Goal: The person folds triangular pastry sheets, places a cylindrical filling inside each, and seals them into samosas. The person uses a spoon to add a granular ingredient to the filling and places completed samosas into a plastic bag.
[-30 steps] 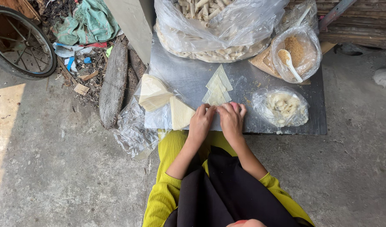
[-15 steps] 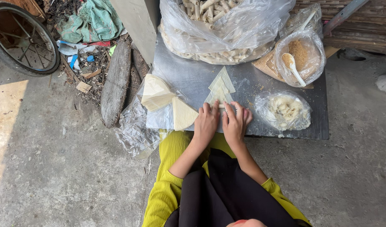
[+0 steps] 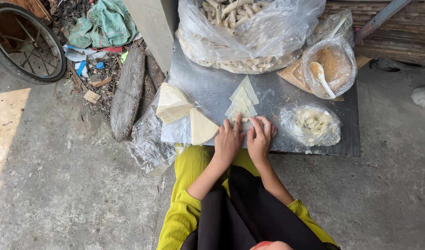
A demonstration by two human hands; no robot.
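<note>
A low grey metal table (image 3: 212, 88) stands in front of me. On it lie several pale triangular pastry wrappers (image 3: 242, 99), overlapped in a row pointing away. My left hand (image 3: 228, 139) and my right hand (image 3: 261, 136) rest side by side on the near end of the row, fingers curled over the nearest wrapper and pressing it. What lies under the fingers is hidden. A stack of folded wrappers (image 3: 173, 103) and one loose wedge (image 3: 202, 127) lie on clear plastic to the left of my hands.
A big plastic bag of finished rolls (image 3: 249, 37) fills the table's back. At the right stand a bag of brown crumbs with a white spoon (image 3: 328, 67) and a bag of pale filling (image 3: 314, 125). A wheel (image 3: 25, 44), a log (image 3: 127, 92) and rubbish lie left.
Both hands have slid a little forward over the near wrapper and the fingers have curled more. The view has shifted slightly.
</note>
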